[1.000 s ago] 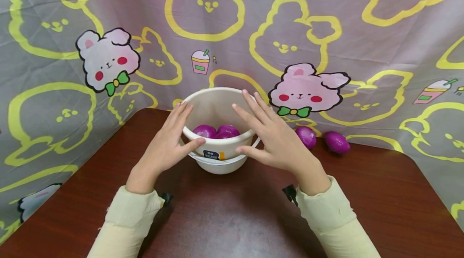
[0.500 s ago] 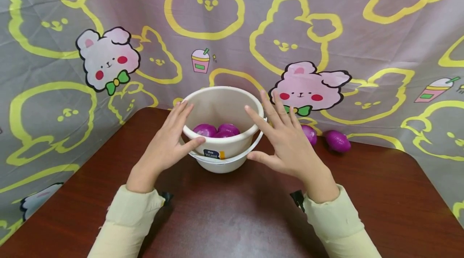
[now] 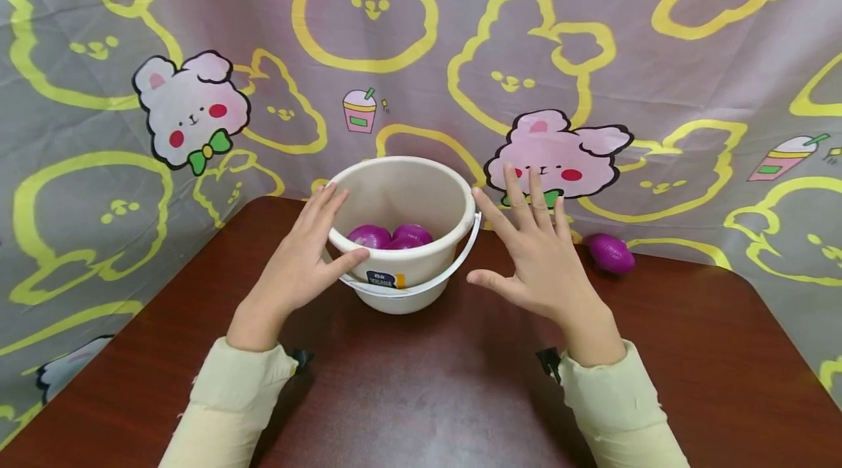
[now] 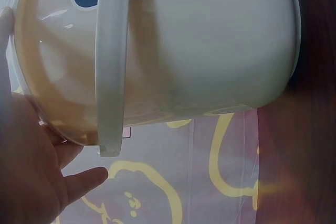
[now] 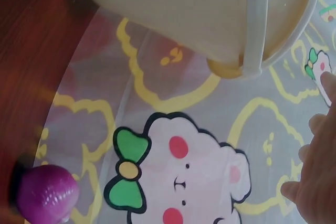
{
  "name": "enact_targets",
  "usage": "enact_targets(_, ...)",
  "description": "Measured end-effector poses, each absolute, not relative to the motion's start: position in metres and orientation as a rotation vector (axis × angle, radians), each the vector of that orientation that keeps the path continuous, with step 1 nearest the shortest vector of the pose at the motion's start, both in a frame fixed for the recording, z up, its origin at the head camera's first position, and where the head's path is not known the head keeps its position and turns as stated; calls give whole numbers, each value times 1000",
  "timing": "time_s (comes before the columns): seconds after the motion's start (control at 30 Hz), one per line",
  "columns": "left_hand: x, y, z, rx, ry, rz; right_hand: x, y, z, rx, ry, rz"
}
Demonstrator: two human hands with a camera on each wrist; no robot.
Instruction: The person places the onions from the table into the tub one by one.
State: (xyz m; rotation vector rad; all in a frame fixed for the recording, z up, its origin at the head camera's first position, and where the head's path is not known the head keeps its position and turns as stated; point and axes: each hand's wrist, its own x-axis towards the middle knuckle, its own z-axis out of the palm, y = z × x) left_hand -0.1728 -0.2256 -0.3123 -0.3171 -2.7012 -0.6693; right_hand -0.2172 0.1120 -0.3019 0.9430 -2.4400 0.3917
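A cream plastic bucket (image 3: 401,263) stands upright on the table with purple onions (image 3: 370,237) inside. Its white handle (image 3: 460,256) hangs down across the front. My left hand (image 3: 296,263) lies along the bucket's left rim, fingers extended and thumb at the front rim; in the left wrist view its fingers (image 4: 86,182) are beside the rim. To the right of the bucket, my right hand (image 3: 542,259) is spread with nothing in it, its index fingertip near the rim. Another purple onion (image 3: 612,254) sits on the table beyond that hand, also showing as an onion (image 5: 48,193) in the right wrist view.
The dark red-brown table (image 3: 421,395) runs back to a patterned cloth (image 3: 421,14) that hangs close behind the bucket and along both sides. Its rounded back right corner (image 3: 737,281) lies beyond the loose onion.
My right hand has moved right, from over the bucket's right rim to beside it, covering one of the two loose onions. The left hand and the bucket have stayed in place.
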Motion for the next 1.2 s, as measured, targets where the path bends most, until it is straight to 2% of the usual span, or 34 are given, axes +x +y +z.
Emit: enact_targets(1.2, -173, -227, -312, -331, -2698, -665, -240, 147, -306, 708, -2597, 454)
